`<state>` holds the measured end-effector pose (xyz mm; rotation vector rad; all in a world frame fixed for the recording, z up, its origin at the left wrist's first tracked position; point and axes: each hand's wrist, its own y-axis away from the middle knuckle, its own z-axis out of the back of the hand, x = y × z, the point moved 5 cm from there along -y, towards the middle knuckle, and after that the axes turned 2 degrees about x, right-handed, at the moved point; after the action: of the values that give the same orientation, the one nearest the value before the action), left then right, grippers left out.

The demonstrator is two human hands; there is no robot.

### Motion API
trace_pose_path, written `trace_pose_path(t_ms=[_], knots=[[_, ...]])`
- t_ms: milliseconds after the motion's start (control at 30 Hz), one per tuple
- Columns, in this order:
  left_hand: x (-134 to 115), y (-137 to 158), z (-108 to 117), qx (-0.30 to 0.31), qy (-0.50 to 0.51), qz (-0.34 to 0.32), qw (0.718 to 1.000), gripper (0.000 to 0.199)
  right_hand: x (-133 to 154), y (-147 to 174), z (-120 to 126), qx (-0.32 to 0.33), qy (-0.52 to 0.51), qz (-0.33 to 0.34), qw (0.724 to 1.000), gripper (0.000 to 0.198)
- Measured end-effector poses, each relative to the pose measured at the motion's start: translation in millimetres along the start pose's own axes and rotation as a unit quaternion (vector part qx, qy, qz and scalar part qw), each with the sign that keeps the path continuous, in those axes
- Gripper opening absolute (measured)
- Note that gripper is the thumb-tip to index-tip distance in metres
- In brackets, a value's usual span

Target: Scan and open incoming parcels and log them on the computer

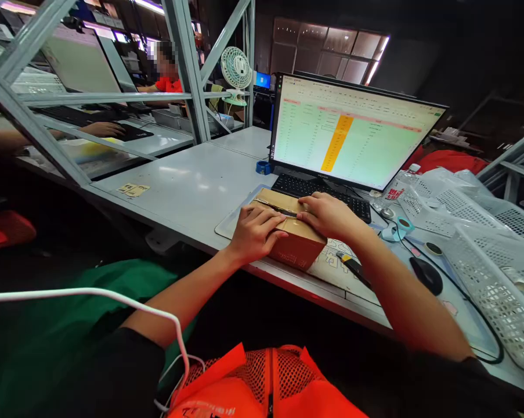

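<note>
A brown cardboard box (296, 247) sits at the front edge of the desk, with a dark gap along the seam between its top flaps. On the near left of that seam my left hand (257, 232) holds the box, its fingers curled on the top and thumb by the upper edge. My right hand (325, 215) grips the far right side of the top, fingertips bent at the seam. What the fingertips do inside the gap is hidden. A yellow and black utility knife (353, 267) lies on the mat, right of the box and partly behind my right forearm.
A monitor (353, 136) and keyboard (318, 188) stand behind the box. A mouse (426, 276), tape rolls (404, 224) and white perforated baskets (488, 284) occupy the right side. Metal frame bars (185, 75) rise at left; a co-worker (168, 78) sits beyond. A white cable (91, 293) crosses before me.
</note>
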<state>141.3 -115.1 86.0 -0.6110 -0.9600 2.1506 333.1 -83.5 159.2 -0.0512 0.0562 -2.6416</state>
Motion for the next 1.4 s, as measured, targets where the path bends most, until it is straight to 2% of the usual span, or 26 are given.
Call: trace_pose_path(t_ms=[67, 133, 200, 267, 333, 400, 433, 500, 567, 633, 667, 733, 767, 833, 933, 1033, 1100, 1133, 1200, 1267, 1300, 1400], knots=[[-4.9, 1.9, 1.7, 0.013, 0.012, 0.008, 1.000, 0.035, -7.1, -5.8, 6.9, -0.001, 0.056, -0.041, 0.998, 0.044], [-12.4, 4.8, 6.9, 0.029, 0.022, 0.012, 0.999, 0.035, -25.4, -12.4, 12.8, -0.027, 0.048, -0.094, 0.994, 0.042], [-19.0, 3.1, 15.7, 0.051, 0.029, 0.004, 0.998, 0.035, -45.6, -21.7, 9.2, -0.034, -0.028, -0.119, 0.992, 0.044], [-20.5, -8.3, 23.8, 0.088, 0.038, -0.011, 0.995, 0.038, -60.8, -32.2, -4.7, -0.005, -0.133, -0.124, 0.983, 0.051], [-14.8, -28.9, 25.7, 0.136, 0.049, -0.012, 0.989, 0.042, -70.5, -39.8, -19.8, 0.013, -0.216, -0.147, 0.965, 0.055], [-4.8, -52.2, 22.0, 0.159, 0.042, 0.010, 0.986, 0.046, -74.7, -43.5, -30.4, 0.015, -0.255, -0.168, 0.952, 0.055], [-1.0, -61.7, 20.4, 0.147, 0.029, 0.021, 0.989, 0.046, -75.3, -44.2, -33.3, 0.012, -0.259, -0.171, 0.951, 0.054], [-0.8, -70.2, 22.3, 0.076, -0.011, 0.027, 0.997, 0.046, -76.6, -43.8, -35.3, 0.000, -0.250, -0.175, 0.952, 0.055], [-10.7, -60.6, 32.7, -0.009, -0.052, 0.018, 0.998, 0.047, -79.0, -41.9, -34.2, -0.019, -0.238, -0.179, 0.955, 0.056], [-22.1, -39.7, 48.3, -0.039, -0.084, 0.027, 0.995, 0.047, -80.4, -40.5, -33.0, -0.028, -0.235, -0.175, 0.956, 0.056], [-25.6, -29.7, 56.0, -0.017, -0.094, 0.041, 0.995, 0.043, -80.0, -40.4, -32.8, -0.025, -0.236, -0.166, 0.957, 0.057], [-27.8, -18.6, 67.6, 0.087, -0.101, 0.063, 0.989, 0.033, -76.8, -41.0, -32.0, -0.015, -0.237, -0.140, 0.961, 0.056], [-27.1, -18.9, 70.2, 0.157, -0.097, 0.064, 0.981, 0.034, -74.8, -41.4, -31.1, -0.014, -0.235, -0.129, 0.963, 0.055], [-24.3, -31.9, 68.2, 0.287, -0.082, 0.043, 0.953, 0.050, -70.6, -41.9, -28.8, -0.021, -0.231, -0.116, 0.966, 0.052], [-20.6, -70.1, 45.7, 0.420, -0.061, 0.003, 0.906, 0.069, -62.1, -42.1, -27.3, -0.038, -0.239, -0.103, 0.965, 0.051], [-22.6, -103.2, 13.4, 0.491, -0.059, -0.019, 0.869, 0.071, -56.8, -40.1, -24.7, -0.105, -0.249, -0.087, 0.959, 0.049], [-24.7, -115.1, 2.7, 0.499, -0.062, -0.034, 0.864, 0.065, -62.1, -30.4, -20.9, -0.205, -0.284, -0.094, 0.932, 0.046], [-25.2, -117.6, 3.5, 0.492, -0.058, -0.045, 0.868, 0.063, -67.3, -21.0, -20.5, -0.258, -0.320, -0.101, 0.906, 0.049], [-24.1, -115.9, 18.1, 0.457, -0.036, -0.065, 0.886, 0.064, -77.0, 6.5, -27.3, -0.326, -0.427, -0.107, 0.837, 0.068], [-20.2, -105.1, 45.1, 0.390, 0.005, -0.056, 0.919, 0.065, -76.2, 42.0, -43.6, -0.323, -0.548, -0.082, 0.767, 0.096], [-18.1, -96.0, 59.6, 0.346, 0.030, -0.039, 0.937, 0.065, -69.1, 61.5, -53.7, -0.294, -0.601, -0.056, 0.741, 0.109], [-21.0, -55.2, 88.4, 0.215, 0.112, 0.000, 0.970, 0.063, -31.1, 126.6, -82.7, -0.206, -0.704, 0.018, 0.680, 0.151]])
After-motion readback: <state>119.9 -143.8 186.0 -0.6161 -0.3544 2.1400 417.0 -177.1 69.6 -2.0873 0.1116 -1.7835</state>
